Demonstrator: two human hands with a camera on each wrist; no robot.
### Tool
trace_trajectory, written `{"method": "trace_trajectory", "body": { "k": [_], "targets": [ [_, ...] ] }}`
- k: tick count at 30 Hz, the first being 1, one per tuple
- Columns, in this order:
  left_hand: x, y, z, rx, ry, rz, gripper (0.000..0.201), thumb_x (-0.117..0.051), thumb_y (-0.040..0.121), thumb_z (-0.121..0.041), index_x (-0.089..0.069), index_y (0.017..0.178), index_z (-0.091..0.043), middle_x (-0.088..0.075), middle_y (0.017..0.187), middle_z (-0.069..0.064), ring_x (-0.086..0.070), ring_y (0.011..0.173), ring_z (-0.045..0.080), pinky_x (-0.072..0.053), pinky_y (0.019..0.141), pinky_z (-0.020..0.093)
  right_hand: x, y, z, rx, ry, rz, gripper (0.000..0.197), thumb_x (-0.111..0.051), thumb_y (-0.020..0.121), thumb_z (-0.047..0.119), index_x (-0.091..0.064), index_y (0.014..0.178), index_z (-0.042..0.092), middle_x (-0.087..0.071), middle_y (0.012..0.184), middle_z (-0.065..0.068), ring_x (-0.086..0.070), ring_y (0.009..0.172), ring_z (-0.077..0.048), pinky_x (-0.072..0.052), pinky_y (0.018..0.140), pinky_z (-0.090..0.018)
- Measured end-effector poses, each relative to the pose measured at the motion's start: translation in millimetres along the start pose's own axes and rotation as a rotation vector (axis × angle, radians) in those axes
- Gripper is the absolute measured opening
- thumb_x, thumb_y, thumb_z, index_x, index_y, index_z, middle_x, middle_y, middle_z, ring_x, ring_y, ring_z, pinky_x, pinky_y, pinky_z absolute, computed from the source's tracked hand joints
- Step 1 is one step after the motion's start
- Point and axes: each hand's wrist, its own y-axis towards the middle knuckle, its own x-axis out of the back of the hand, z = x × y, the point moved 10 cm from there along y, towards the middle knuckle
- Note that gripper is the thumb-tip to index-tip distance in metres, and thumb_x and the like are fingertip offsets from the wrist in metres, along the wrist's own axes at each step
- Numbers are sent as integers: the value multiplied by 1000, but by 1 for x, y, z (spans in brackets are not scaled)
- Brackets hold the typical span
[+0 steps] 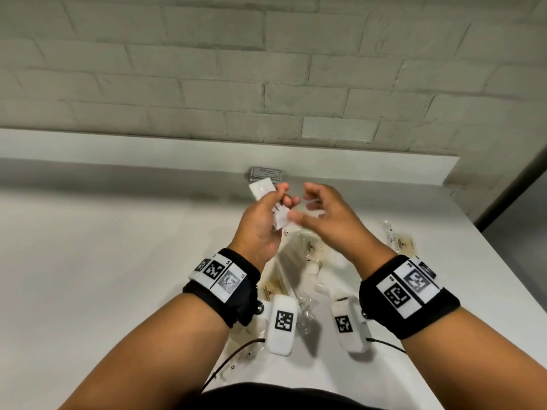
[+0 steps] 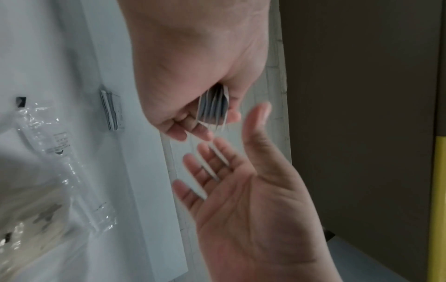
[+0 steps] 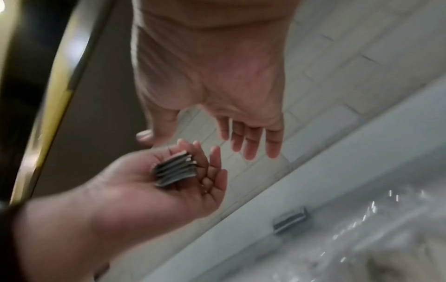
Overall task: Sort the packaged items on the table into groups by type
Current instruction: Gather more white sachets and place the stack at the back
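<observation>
While the left hand (image 1: 260,223) holds a fanned stack of thin sachets (image 3: 175,169), fingers curled round it above the middle of the table (image 1: 88,247), the right hand (image 1: 322,214) hovers just beside with fingers apart and holding nothing. A matching sachet pile (image 1: 265,173) lies at the far edge by the wall. Clear-wrapped packets (image 1: 307,261) are scattered near the front edge. Sachets look light, flat, slick, likely to slide apart; best pinched across the stack's short edges, squared first.
</observation>
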Motion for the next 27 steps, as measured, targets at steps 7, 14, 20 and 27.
{"method": "trace_trajectory", "body": {
  "k": [7, 14, 20, 27],
  "targets": [
    [-17, 10, -3, -77, -103, 85, 18, -43, 99, -20, -53, 84, -19, -72, 91, -4, -69, 69, 17, -56, 63, 27, -37, 15, -21, -285, 645, 75, 10, -62, 90, 21, -62, 84, 13, -59, 70, -3, -57, 60, -15, -46, 54, -24],
    [8, 38, -12, -119, 114, 96, 19, -63, 83, -17, -52, 99, -21, -61, 95, 1, -61, 83, 13, -50, 76, 28, -31, 47, -38, -352, 667, 72, 3, -62, 87, 4, -62, 84, 2, -62, 67, -9, -56, 51, -16, -51, 43, -22],
    [2, 73, -66, -420, 1343, 333, 35, -78, 75, -15, -48, 86, -31, -57, 129, -8, -53, 116, 7, -43, 95, 23, -16, 94, -65, -439, 328, 119, 6, -67, 84, 4, -64, 80, 3, -64, 61, -6, -58, 49, -14, -51, 47, -23],
    [26, 139, -38, -337, 1969, 523, 22, -71, 78, -18, -55, 92, -17, -55, 93, -10, -55, 89, 16, -42, 75, 27, -56, 157, -87, -480, 131, 222, 10, -68, 85, 7, -63, 76, 4, -60, 70, -13, -53, 56, -18, -49, 56, -27]
  ]
}}
